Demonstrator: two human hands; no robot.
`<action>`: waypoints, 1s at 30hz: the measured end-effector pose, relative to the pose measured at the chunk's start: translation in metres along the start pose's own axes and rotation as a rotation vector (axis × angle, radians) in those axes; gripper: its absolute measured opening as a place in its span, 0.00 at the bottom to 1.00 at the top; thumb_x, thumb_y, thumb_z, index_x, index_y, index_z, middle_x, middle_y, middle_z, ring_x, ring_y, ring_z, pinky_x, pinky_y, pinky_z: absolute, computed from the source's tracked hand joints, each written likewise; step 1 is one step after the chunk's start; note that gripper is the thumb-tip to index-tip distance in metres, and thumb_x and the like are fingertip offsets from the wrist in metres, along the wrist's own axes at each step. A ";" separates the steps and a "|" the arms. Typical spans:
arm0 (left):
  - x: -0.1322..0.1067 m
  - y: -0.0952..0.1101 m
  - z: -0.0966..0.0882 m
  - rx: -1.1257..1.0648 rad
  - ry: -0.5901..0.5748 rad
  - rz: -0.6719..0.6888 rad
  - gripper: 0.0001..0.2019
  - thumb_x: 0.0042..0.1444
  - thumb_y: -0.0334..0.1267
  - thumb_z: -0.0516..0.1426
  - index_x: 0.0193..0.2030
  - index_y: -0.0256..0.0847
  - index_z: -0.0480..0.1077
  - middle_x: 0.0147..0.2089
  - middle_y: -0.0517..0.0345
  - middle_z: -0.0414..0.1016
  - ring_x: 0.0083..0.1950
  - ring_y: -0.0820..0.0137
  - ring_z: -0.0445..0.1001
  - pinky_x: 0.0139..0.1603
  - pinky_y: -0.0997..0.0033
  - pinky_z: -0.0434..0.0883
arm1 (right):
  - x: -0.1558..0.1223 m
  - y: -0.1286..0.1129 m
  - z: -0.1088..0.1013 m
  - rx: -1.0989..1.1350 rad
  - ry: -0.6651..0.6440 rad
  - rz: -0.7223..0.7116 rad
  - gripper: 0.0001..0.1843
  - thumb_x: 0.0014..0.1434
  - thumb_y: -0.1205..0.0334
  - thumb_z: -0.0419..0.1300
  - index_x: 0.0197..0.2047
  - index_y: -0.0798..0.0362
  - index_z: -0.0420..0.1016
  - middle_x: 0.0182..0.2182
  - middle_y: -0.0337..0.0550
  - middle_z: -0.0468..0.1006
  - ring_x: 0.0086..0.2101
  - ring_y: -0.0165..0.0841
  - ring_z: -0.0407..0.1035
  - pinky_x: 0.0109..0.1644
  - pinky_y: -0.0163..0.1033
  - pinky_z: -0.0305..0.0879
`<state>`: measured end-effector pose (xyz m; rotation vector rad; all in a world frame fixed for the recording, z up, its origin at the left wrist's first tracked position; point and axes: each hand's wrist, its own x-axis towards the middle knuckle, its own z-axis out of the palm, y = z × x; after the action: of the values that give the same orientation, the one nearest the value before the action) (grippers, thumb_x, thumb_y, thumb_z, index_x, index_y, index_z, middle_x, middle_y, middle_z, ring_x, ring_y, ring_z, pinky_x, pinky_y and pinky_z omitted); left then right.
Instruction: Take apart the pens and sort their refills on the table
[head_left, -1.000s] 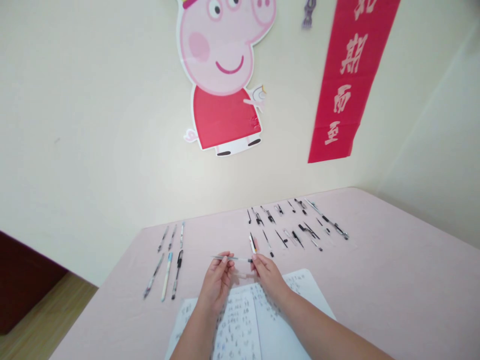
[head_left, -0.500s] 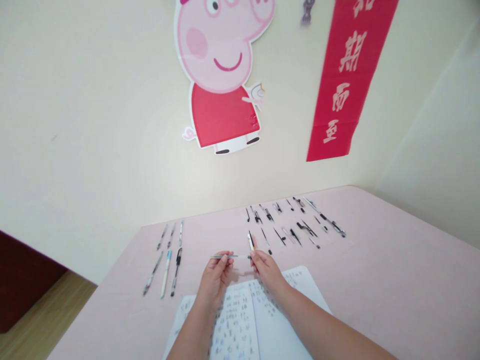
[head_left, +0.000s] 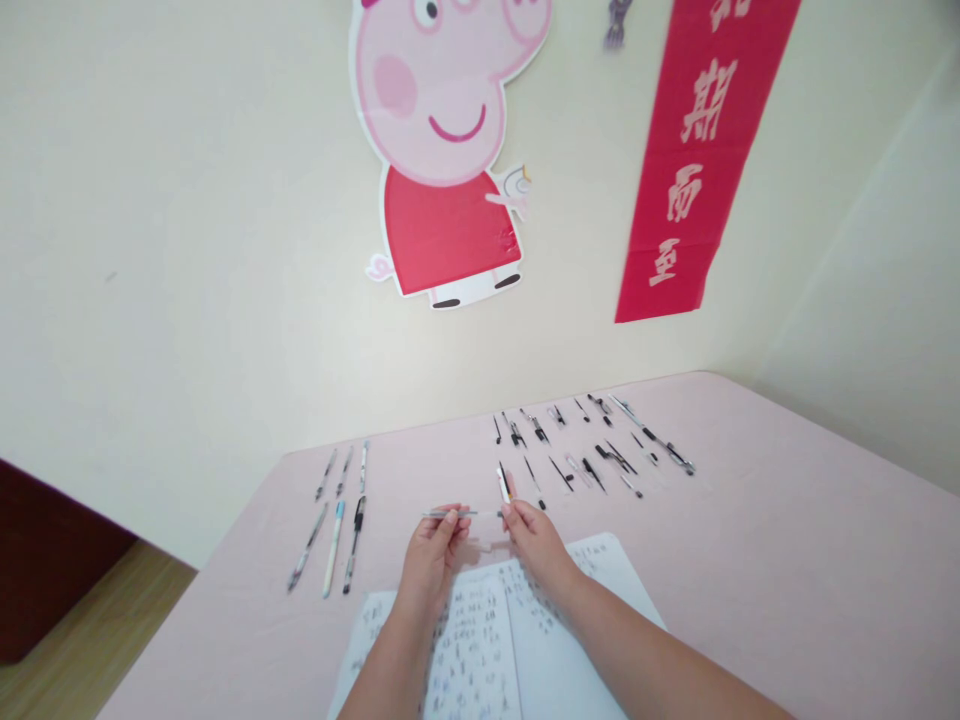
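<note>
Pink worktop (head_left: 787, 560) is stretching below. Left hand (head_left: 433, 553) and right hand (head_left: 540, 548) fingers are pinching a slim pen piece (head_left: 471, 513) between them, probably joining or separating it, so next move's needing straight alignment. Pens (head_left: 333, 550) are lying toward nine-ten o'clock, loose parts (head_left: 593, 475) toward two.

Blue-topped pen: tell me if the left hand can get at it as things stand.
Probably yes: the left hand could reach over the black-gripped pen to the blue-topped pen, though it pinches a slender rod and would likely need to release that first.
</note>
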<state>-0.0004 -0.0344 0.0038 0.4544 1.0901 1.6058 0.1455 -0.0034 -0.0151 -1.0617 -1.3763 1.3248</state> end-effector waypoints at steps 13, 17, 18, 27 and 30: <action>0.000 -0.001 0.000 -0.012 0.038 0.025 0.06 0.44 0.30 0.63 0.30 0.33 0.71 0.27 0.59 0.76 0.27 0.78 0.74 0.27 0.83 0.72 | 0.000 -0.002 -0.001 -0.039 -0.031 -0.029 0.18 0.57 0.46 0.49 0.25 0.52 0.61 0.17 0.32 0.54 0.19 0.27 0.50 0.22 0.32 0.46; 0.001 0.000 0.000 -0.017 0.046 0.027 0.05 0.45 0.30 0.63 0.30 0.33 0.71 0.27 0.59 0.76 0.26 0.79 0.74 0.27 0.84 0.72 | -0.001 -0.003 0.000 -0.033 -0.067 -0.035 0.17 0.57 0.48 0.49 0.27 0.52 0.63 0.17 0.31 0.54 0.19 0.27 0.50 0.22 0.32 0.46; 0.001 0.000 -0.001 -0.016 0.050 0.027 0.05 0.45 0.29 0.63 0.30 0.33 0.71 0.27 0.59 0.76 0.26 0.79 0.74 0.27 0.84 0.72 | -0.001 -0.003 0.000 -0.037 -0.069 -0.044 0.17 0.57 0.48 0.49 0.27 0.52 0.63 0.17 0.31 0.54 0.20 0.27 0.51 0.23 0.32 0.47; 0.004 0.000 -0.001 -0.050 0.092 0.033 0.02 0.47 0.27 0.61 0.29 0.33 0.71 0.26 0.59 0.75 0.24 0.80 0.73 0.26 0.85 0.71 | 0.002 -0.002 0.000 -0.038 -0.030 -0.101 0.10 0.50 0.56 0.56 0.26 0.54 0.65 0.22 0.36 0.65 0.26 0.30 0.60 0.30 0.35 0.55; 0.003 0.002 0.000 -0.053 0.104 0.037 0.02 0.48 0.26 0.59 0.29 0.33 0.71 0.26 0.59 0.75 0.24 0.80 0.73 0.25 0.86 0.71 | 0.002 -0.002 0.001 -0.004 -0.031 -0.079 0.10 0.48 0.56 0.58 0.28 0.54 0.67 0.23 0.37 0.66 0.25 0.30 0.60 0.29 0.35 0.56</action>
<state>-0.0029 -0.0315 0.0046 0.3602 1.1194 1.7026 0.1444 -0.0017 -0.0129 -0.9829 -1.4300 1.2863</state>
